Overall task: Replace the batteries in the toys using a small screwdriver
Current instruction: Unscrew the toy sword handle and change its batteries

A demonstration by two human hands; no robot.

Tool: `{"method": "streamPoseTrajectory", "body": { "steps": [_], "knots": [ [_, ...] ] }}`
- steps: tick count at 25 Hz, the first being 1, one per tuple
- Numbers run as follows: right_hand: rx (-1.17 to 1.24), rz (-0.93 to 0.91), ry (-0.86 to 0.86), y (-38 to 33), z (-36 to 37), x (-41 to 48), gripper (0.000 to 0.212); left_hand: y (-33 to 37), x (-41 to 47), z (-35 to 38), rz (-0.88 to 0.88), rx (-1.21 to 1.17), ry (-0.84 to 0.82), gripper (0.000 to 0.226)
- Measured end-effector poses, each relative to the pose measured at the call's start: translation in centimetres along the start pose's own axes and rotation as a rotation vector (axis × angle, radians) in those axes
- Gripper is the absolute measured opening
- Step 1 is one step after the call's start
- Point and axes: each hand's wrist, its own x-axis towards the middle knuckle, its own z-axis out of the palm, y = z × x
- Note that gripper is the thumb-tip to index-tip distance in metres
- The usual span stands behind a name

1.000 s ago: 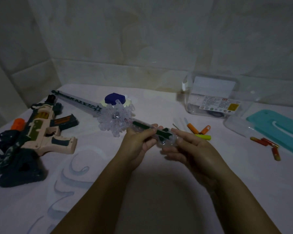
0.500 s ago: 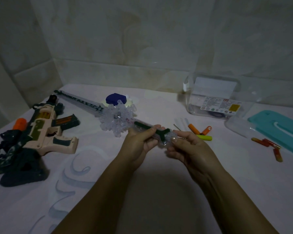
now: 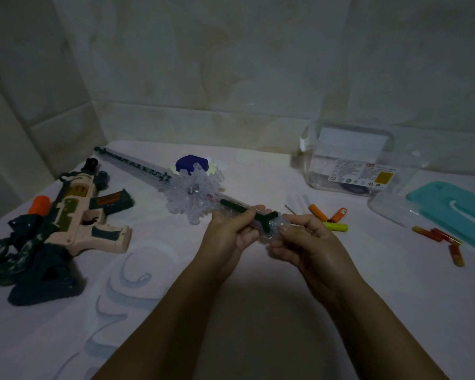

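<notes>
A clear plastic toy sword (image 3: 192,192) with a snowflake-shaped guard lies across the middle, blade pointing to the far left. My left hand (image 3: 231,231) grips its dark green handle from below. My right hand (image 3: 299,237) pinches the clear pommel end of the same handle. Loose batteries (image 3: 337,213), orange and yellow-green, lie just right of my hands, with a thin screwdriver (image 3: 291,209) beside them. A pink and dark toy gun (image 3: 85,215) rests at the left.
A clear plastic box (image 3: 348,160) with a label stands at the back right. A teal lid (image 3: 455,215) and a clear lid lie at the right edge, with red-orange batteries (image 3: 444,238) near them. A blue-topped round toy (image 3: 192,163) sits behind the sword. Walls close off the back and left.
My right hand has slid a little left along the handle and closed on the pommel end. The sword and my left hand have barely moved.
</notes>
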Motion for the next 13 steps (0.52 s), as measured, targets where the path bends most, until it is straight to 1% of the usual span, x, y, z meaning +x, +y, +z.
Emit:
{"method": "streamPoseTrajectory", "body": {
  "steps": [2, 4, 10, 13],
  "knots": [
    [-0.002, 0.021, -0.029, -0.1, 0.0, -0.1, 0.019, 0.1, 0.0, 0.0, 0.002, -0.044, 0.017, 0.038],
    [-0.004, 0.022, -0.035, -0.2, -0.1, -0.2, 0.020, 0.1, 0.0, 0.0, 0.003, -0.062, 0.015, 0.042],
    [-0.027, -0.003, -0.002, 0.0, -0.8, -0.1, 0.023, -0.1, -0.1, 0.3, 0.026, 0.017, -0.025, 0.047],
    [-0.046, -0.006, -0.026, 0.0, -1.0, -0.2, 0.023, -0.1, -0.2, 0.0, 0.032, 0.067, -0.055, 0.050]
  ]
}}
